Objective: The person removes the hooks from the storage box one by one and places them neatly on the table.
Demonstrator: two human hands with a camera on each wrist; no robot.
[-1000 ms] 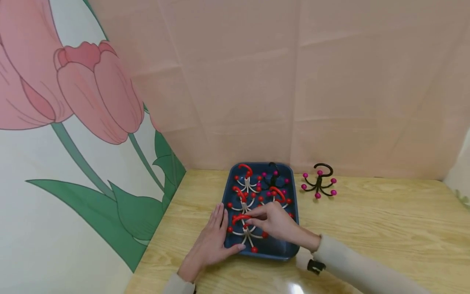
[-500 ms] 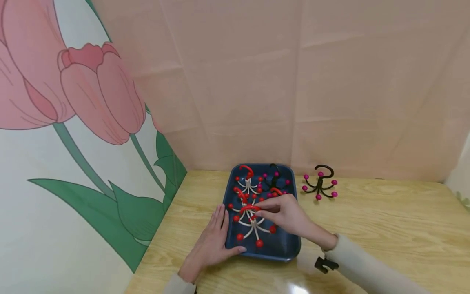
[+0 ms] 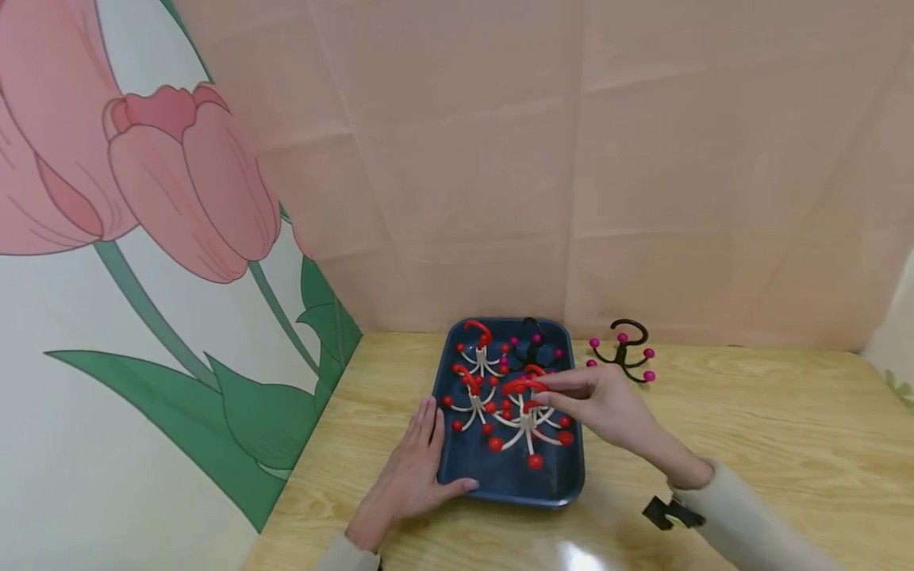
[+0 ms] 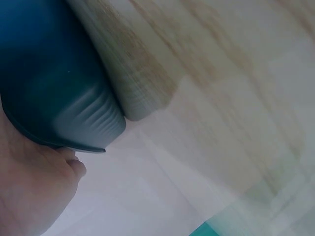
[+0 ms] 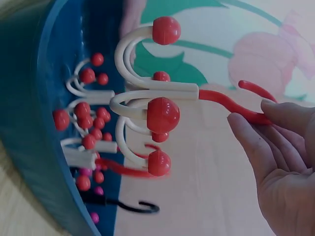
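Note:
My right hand (image 3: 614,408) pinches the red hook of a white multi-arm hanger (image 3: 527,423) with red ball tips. This hanger is upright over the right side of a dark blue tray (image 3: 493,481); the right wrist view shows its stem (image 5: 162,91) and the pinching fingers at the hook. Straight-fingered, my left hand (image 3: 410,476) lies along the tray's left rim, its thumb over the front left corner. Two similar white hangers stand down the tray's left side, one at the back (image 3: 481,354), one nearer (image 3: 474,402). Another is partly hidden behind the held one.
A black hanger (image 3: 534,350) with magenta balls stands at the tray's back right. One more black hanger (image 3: 621,355) is on the wooden table (image 3: 750,436) outside the tray, partly covered by my right hand. A pink cloth (image 3: 464,159) and a tulip-patterned panel (image 3: 193,182) rise behind.
My right hand has carried the white hanger from the tray's front left to the right, over its right side. My left hand has stayed at the tray's rim.

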